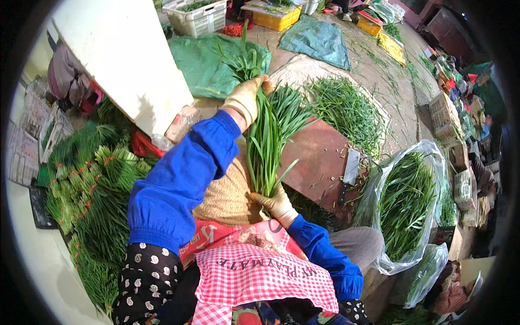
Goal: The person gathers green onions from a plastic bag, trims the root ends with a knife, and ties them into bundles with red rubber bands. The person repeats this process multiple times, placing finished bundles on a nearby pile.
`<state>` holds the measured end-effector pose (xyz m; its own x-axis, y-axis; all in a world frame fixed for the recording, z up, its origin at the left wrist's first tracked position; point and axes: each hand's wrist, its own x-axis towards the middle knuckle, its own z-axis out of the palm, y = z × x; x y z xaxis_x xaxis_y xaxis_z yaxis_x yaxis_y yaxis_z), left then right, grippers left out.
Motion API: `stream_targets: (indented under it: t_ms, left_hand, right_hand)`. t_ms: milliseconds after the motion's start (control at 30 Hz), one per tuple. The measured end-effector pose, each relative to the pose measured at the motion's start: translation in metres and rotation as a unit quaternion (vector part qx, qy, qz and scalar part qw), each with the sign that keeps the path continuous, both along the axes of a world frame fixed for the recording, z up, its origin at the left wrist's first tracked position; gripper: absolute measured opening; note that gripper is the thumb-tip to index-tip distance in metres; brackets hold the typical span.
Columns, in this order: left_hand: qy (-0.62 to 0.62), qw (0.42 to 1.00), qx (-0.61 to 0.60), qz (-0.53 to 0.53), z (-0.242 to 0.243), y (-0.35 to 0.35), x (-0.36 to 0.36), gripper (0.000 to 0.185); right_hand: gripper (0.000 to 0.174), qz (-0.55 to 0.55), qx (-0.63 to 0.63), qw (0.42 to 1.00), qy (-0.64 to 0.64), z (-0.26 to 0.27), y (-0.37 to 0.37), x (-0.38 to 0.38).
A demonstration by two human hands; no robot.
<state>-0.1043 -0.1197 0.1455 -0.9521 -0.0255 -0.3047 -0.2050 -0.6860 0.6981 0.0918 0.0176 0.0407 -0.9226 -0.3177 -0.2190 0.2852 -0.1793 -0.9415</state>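
A bunch of long, flat green leaves, likely garlic chives, stretches between my two gloved hands above my lap. My left hand grips it near the far, leafy end, where some tips droop over. Around the near, stem end closes my right hand, close to my apron. More loose leaves lie just right of the bunch, on a reddish-brown board. A cleaver with a black handle rests on that board among cut stem pieces. Under the bunch is a tan cloth over my lap.
Bundles of greens tied with red bands are stacked at left, below a white panel. A pile of loose greens lies beyond the board. An open clear plastic bag of greens stands at right. Crates and another person are farther off.
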Motion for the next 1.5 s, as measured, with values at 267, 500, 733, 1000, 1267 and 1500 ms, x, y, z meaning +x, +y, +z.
stream_targets:
  t_ms: [267,500,733,1000,1267,1500]
  left_hand:
    - [-0.011,0.997,-0.047,-0.063,0.036,0.075,-0.009,0.014]
    - [0.278,0.862,-0.399,-0.140,0.059,0.115,-0.014,0.062]
    - [-0.041,0.883,-0.357,-0.303,-0.014,0.088,0.022,0.052]
    - [-0.113,0.894,-0.014,-0.433,-0.081,0.097,0.083,0.050]
    - [0.071,0.921,-0.129,-0.360,-0.032,0.074,0.052,0.034]
    - [0.143,0.868,-0.417,-0.227,-0.035,0.025,0.002,0.090]
  right_hand:
    - [0.036,-0.036,-0.034,0.993,-0.109,0.010,0.013,-0.005]
    - [0.027,-0.147,-0.177,0.958,-0.171,-0.019,0.059,-0.020]
    - [0.017,-0.241,-0.310,0.887,-0.243,-0.017,0.097,-0.031]
    - [0.026,-0.068,-0.198,0.949,-0.234,0.015,0.069,-0.018]
    - [0.026,0.000,-0.141,0.984,-0.105,0.032,0.043,-0.055]
    - [0.032,-0.044,-0.104,0.977,-0.179,-0.016,-0.016,-0.126]
